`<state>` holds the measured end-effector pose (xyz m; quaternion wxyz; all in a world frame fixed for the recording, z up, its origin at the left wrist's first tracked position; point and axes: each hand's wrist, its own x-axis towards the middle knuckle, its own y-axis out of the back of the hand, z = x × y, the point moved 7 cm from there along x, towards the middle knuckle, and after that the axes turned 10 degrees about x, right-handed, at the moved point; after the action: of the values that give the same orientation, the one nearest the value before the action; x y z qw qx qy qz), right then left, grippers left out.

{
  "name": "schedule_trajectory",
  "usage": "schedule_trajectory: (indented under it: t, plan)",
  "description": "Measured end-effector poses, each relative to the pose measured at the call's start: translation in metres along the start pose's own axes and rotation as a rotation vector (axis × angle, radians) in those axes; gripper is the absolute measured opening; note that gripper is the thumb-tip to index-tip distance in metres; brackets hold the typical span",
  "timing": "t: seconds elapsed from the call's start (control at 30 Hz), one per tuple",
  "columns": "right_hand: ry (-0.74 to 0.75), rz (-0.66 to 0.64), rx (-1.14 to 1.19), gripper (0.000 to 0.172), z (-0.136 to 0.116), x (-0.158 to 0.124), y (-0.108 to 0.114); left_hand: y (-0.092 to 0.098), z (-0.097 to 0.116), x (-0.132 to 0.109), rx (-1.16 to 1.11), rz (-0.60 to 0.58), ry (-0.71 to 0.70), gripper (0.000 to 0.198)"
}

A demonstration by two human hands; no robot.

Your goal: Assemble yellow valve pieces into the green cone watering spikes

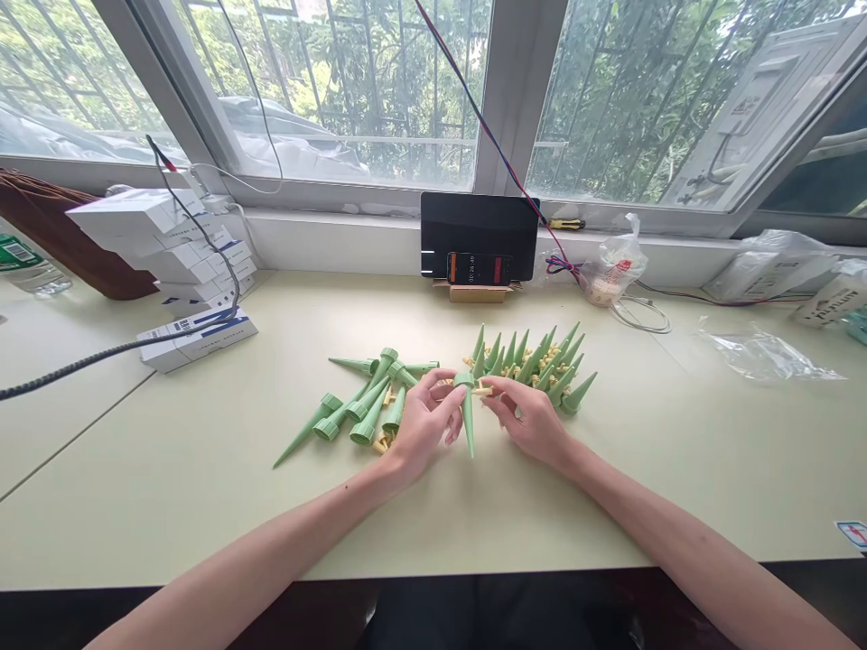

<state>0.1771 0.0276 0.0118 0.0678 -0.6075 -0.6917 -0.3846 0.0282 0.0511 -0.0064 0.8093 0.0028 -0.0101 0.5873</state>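
Observation:
My left hand [424,420] pinches the wide top of a green cone-shaped spike [467,415], which hangs point down over the pale table [203,487]. My right hand [532,417] is closed on a small cream-yellow piece [482,391] at the side of that spike's top. A loose heap of green spikes [362,406] lies just left of my left hand. Behind my right hand is a denser pile of green spikes [535,366] mixed with cream-yellow pieces.
A stack of white boxes [172,248] stands at the back left, with a black braided cable [81,361] running across it. A phone [479,268] leans on a dark tablet [479,230] at the window sill. Plastic bags [765,357] lie at the right.

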Motion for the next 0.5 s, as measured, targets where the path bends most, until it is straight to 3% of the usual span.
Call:
schedule_trajectory:
  t: [0.5]
  plan:
    - [0.218,-0.092,-0.274,0.02,-0.0077,-0.0036,-0.0078,-0.0037,-0.0005,-0.0015,0.043,-0.048,-0.024,0.027]
